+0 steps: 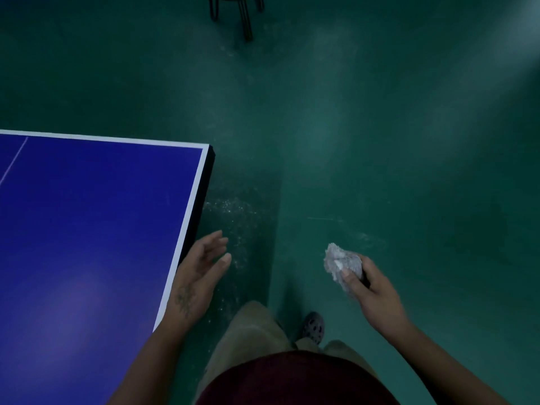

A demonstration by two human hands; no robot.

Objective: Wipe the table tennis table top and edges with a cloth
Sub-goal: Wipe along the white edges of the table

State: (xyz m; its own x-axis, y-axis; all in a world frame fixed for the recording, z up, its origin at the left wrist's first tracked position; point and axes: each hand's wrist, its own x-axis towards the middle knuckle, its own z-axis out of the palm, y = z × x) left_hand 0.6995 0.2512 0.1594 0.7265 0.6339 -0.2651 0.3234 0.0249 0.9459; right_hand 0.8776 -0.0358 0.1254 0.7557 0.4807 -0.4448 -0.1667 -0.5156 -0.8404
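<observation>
1. the blue bench [87, 229] is seen at the left, bordered by a white line, with its far right corner set against the green floor [380, 141].
2. the left grip [198, 273] is held just beside the bench's right edge, with its fingers spread and relaxed; whether the edge is touched cannot be told.
3. the crumpled white cloth [340, 263] is pinched in the right grip [371, 290], with fingers and thumb curled round it, well apart from the bench's right edge and above the floor.
4. pale specks [233, 209] are scattered on the floor beside the bench's right edge.
5. dark stool legs [239, 13] are seen far beyond the bench's far right corner.
6. a dark perforated shoe [314, 327] and beige trousers [251, 331] are seen between the arms.
</observation>
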